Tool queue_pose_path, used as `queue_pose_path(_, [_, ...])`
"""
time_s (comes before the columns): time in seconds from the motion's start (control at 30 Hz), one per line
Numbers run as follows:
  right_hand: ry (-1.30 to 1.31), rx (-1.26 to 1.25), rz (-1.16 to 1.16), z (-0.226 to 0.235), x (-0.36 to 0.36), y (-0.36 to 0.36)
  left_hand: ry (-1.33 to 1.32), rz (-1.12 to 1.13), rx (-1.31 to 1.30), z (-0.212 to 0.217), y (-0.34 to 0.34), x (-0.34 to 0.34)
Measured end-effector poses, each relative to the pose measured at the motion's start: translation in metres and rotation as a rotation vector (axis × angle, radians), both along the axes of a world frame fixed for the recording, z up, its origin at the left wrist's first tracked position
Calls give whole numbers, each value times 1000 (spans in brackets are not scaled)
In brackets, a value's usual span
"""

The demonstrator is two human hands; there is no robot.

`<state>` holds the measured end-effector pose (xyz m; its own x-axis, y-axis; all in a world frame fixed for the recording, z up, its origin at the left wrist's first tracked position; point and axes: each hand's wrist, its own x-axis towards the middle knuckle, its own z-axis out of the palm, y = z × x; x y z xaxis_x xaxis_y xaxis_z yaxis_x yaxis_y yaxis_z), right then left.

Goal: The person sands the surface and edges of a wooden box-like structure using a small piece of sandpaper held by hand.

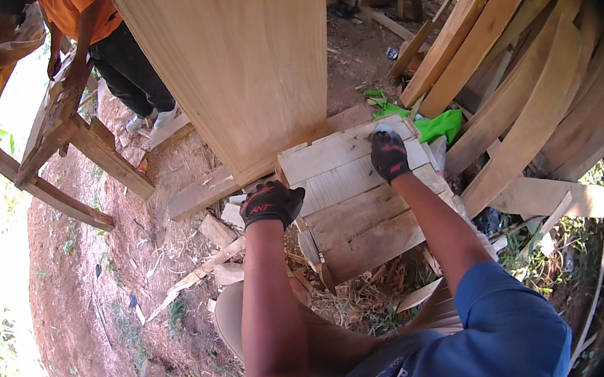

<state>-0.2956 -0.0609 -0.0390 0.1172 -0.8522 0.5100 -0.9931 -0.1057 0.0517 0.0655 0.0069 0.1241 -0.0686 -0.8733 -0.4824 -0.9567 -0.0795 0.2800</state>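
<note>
Before me stands a low wooden bench or box (366, 231) with a slatted top of pale and darker boards. My left hand (272, 203), in a black glove with red marks, is closed beside its left edge. Whatever those fingers hold, if anything, is hidden. Over the far right part of the top reaches my right hand (389, 158), gloved the same way, its fingers bunched. At its fingertips shows a small pale, bluish-white patch (384, 131), too unclear to name. A wide, smooth wooden panel (243, 61) rises just beyond the slatted top.
Long curved planks (532, 117) lean in a stack at right, with a bright green plastic bag (440, 126) at their foot. A person in orange (104, 21) stands far left near a rough wooden frame (50, 139). Offcuts (219, 231) and splinters litter the dirt ground.
</note>
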Motion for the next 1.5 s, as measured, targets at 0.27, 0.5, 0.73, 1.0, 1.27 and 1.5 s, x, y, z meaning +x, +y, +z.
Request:
queue_pose_path(0.27, [-115,191,-137,10,-40,-36,31,-103,16,5,5,-3])
queue_pose_path(0.5, [19,181,55,-13,-21,-11,-31,-67,-109,5,8,-1])
queue_pose_path(0.73, [136,24,90,13,-6,-14,97,-218,-27,7,6,-13])
queue_pose_path(1.0, [81,137,83,13,-39,1,56,-155,-37,8,3,-3])
queue_pose_path(1.27, [284,139,143,15,-36,11,43,-194,-59,4,3,-18])
queue_pose_path(1.5, [14,76,126,15,-42,5,55,-154,-11,10,3,-16])
